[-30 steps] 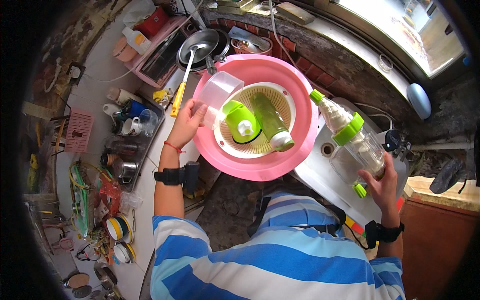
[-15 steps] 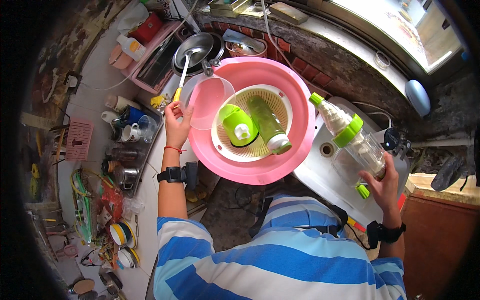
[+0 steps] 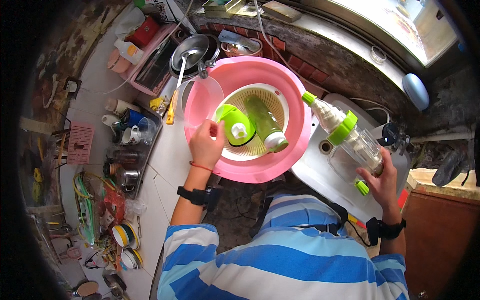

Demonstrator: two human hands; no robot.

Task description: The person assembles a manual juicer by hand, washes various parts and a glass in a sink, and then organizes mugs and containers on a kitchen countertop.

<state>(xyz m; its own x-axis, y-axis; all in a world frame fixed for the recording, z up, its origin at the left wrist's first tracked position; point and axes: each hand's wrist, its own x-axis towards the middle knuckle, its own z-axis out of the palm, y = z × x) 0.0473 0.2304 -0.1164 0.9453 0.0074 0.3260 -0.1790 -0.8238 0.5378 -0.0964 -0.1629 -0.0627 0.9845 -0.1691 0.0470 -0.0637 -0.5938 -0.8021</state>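
My right hand (image 3: 378, 175) grips the lower end of a clear plastic cylinder (image 3: 361, 145) with a green collar, a tapering end and a green cap. It is tilted above the white sink (image 3: 312, 170). At the left rim of a pink basin (image 3: 250, 172), my left hand (image 3: 206, 145) has its fingers curled together beside a round clear plastic piece (image 3: 197, 97); what they pinch, if anything, is hidden. Inside the basin sits a cream strainer basket (image 3: 282, 100), holding a green lid-like piece with a white knob (image 3: 232, 120) and a translucent green bottle (image 3: 261, 112).
Metal pans (image 3: 192, 47) and a yellow-handled ladle (image 3: 172, 110) lie beyond the basin's left side. A tray (image 3: 150, 160) of cups and jars stands on the left counter, near a pink toaster oven (image 3: 150, 75). A brick wall (image 3: 305, 70) runs behind the basin.
My left hand has left the clear round piece's left edge and moved right and nearer me, its fingers curling in. My right hand still holds the clear cylinder, almost unmoved.
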